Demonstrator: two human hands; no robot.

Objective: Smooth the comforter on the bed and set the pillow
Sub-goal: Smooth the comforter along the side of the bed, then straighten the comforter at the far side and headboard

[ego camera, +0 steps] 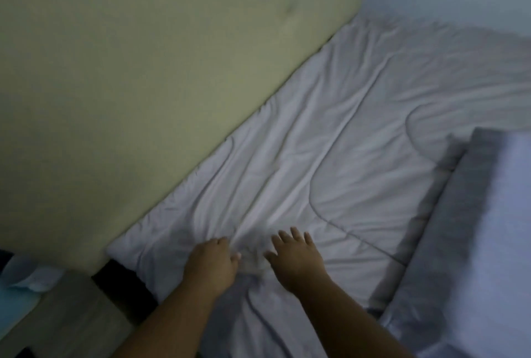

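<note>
The left hand is lying on the comforter with fingers curled, apparently bunching a fold of fabric, while the right hand is resting flat just beside it, fingers spread and gripping nothing. The pale, creased comforter is spreading outward from both hands, its far edge running against the beige headboard, with open fabric lying beyond the fingertips. The pillow is sitting at right, overlapping the comforter's edge.
</note>
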